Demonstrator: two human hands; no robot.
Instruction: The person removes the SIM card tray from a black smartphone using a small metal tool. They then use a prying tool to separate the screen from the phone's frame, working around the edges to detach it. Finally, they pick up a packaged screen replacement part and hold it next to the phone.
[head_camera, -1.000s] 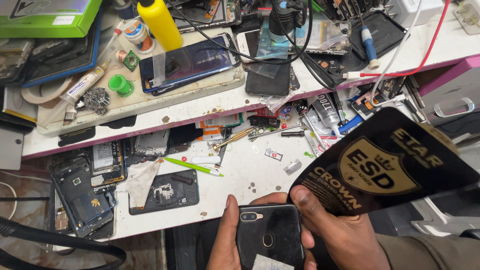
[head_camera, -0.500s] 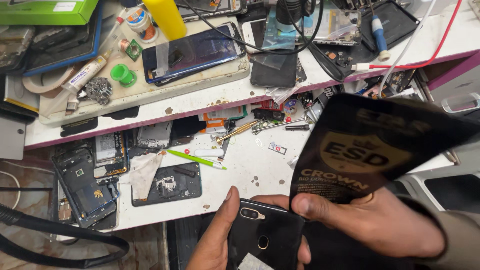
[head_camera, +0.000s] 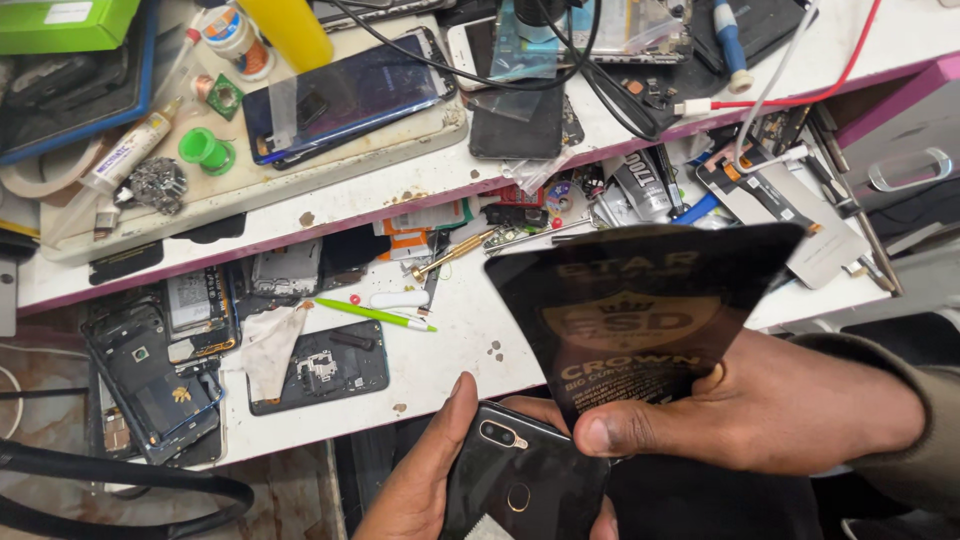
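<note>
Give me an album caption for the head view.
Left hand cradles a glossy black smartphone; right hand pinches a black gold-printed pouch.

Flat black packet with gold print (head_camera: 640, 320): pinched above the black phone. Dark curved screen (head_camera: 345, 105): upper shelf. Green box (head_camera: 65, 22): top-left corner.

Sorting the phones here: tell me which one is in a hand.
The black phone with the rear camera, back up in the left hand; every other phone lies on the bench.

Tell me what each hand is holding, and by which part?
Left hand cradles the black phone by its side edge; right hand pinches the black packet at its bottom edge.
</note>
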